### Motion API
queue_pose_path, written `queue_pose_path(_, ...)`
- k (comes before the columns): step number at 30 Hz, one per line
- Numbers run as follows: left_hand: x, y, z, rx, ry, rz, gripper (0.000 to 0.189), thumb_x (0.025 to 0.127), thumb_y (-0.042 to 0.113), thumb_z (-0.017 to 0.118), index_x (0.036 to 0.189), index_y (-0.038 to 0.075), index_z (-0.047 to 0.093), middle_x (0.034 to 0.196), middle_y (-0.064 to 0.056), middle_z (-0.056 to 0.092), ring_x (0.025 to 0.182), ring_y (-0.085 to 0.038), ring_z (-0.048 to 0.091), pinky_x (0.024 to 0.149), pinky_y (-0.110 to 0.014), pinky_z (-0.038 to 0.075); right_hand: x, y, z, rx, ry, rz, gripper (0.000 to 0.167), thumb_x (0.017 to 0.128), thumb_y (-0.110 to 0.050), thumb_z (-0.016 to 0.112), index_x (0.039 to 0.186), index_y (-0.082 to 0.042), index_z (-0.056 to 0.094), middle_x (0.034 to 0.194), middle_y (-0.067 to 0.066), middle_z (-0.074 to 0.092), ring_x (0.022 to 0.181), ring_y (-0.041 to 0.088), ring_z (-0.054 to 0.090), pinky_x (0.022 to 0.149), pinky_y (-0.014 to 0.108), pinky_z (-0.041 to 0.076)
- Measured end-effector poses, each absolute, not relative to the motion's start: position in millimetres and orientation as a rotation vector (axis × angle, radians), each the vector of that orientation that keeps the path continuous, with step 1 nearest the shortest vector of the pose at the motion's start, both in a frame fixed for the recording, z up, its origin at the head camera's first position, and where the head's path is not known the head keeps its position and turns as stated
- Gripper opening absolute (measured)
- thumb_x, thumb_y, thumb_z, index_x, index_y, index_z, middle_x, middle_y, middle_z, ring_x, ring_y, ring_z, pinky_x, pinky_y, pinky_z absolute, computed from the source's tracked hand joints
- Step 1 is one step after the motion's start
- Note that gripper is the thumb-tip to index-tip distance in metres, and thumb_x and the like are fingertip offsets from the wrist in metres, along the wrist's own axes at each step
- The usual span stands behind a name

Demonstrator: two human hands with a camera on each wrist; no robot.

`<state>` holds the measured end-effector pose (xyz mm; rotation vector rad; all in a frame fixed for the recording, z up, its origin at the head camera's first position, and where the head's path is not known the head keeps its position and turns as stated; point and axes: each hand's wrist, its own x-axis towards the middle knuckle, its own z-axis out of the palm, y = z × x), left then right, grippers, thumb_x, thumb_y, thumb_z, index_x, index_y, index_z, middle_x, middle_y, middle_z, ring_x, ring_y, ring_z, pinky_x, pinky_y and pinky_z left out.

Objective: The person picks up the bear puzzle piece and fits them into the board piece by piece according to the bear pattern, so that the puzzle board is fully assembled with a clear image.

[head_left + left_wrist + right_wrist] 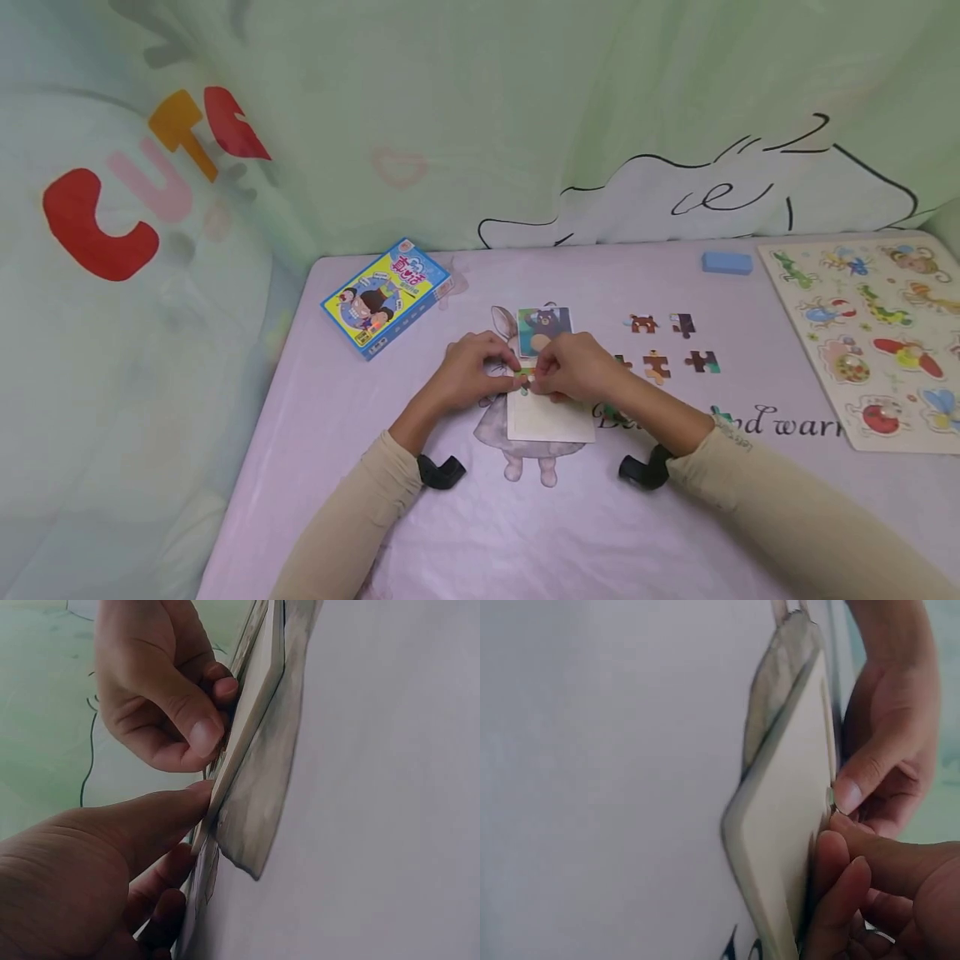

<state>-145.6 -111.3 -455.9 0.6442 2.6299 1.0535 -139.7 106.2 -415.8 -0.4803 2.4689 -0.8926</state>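
Observation:
Both hands meet over a pale puzzle tray (551,423) lying on the table. From its left side, my left hand (474,372) brings thumb and index finger to a small puzzle piece (523,385) at the tray's upper left. Opposite it, my right hand (579,367) pinches at the same piece, which the fingertips mostly cover. In the right wrist view, the left thumb (849,793) lies right beside the right fingertips, with a bit of green showing between. A bear picture card (534,333) lies just beyond the tray, partly behind the right hand.
Several loose puzzle pieces (656,365) lie to the right, some partly behind the right forearm. A blue and yellow box (386,296) sits back left. Toward the back right are a blue block (727,263) and a wooden insect board (873,342).

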Motion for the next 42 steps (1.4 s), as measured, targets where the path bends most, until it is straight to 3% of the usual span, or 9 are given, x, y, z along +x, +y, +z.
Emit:
queue_pose_path(10, -145, -111, -456, 0.655, 2.638, 1.05, 0.016, 0.085, 0.035, 0.083, 0.097, 0.026, 0.077, 0.111, 0.008, 0.067, 0.108, -0.016, 0.055, 0.092, -0.042, 0.032, -148, 136, -403, -0.474, 2.418, -1.013, 0.01, 0.093, -0.021, 0.075, 0.09, -0.012, 0.075, 0.072, 0.003, 0.069, 0.063, 0.017, 0.062, 0.058, 0.03, 0.049)
queue_pose_path(18, -143, -112, -455, 0.638, 2.63, 1.071, 0.014, 0.086, 0.034, 0.082, 0.095, 0.026, 0.076, 0.112, 0.008, 0.067, 0.107, -0.017, 0.054, 0.092, -0.042, 0.031, -156, 169, -381, -0.367, 2.57, -0.994, 0.017, 0.094, -0.03, 0.074, 0.099, -0.014, 0.075, 0.088, 0.008, 0.071, 0.079, 0.025, 0.062, 0.063, 0.033, 0.047)
queue_pose_path(26, -143, -111, -455, 0.63, 2.632, 1.064, 0.013, 0.086, 0.034, 0.082, 0.095, 0.026, 0.076, 0.112, 0.007, 0.067, 0.107, -0.017, 0.054, 0.093, -0.042, 0.03, -168, 202, -369, -0.241, 2.741, -0.919, 0.029, 0.095, -0.036, 0.073, 0.109, -0.012, 0.075, 0.091, 0.009, 0.066, 0.086, 0.026, 0.055, 0.067, 0.035, 0.046)
queue_pose_path(42, -143, -112, -455, 0.625, 2.636, 1.049, 0.016, 0.086, 0.034, 0.082, 0.098, 0.024, 0.077, 0.115, 0.005, 0.067, 0.108, -0.018, 0.053, 0.092, -0.042, 0.03, -196, 250, -399, -0.214, 2.762, -0.768, 0.039, 0.092, -0.038, 0.075, 0.114, -0.006, 0.074, 0.106, 0.017, 0.071, 0.092, 0.031, 0.059, 0.065, 0.034, 0.047)
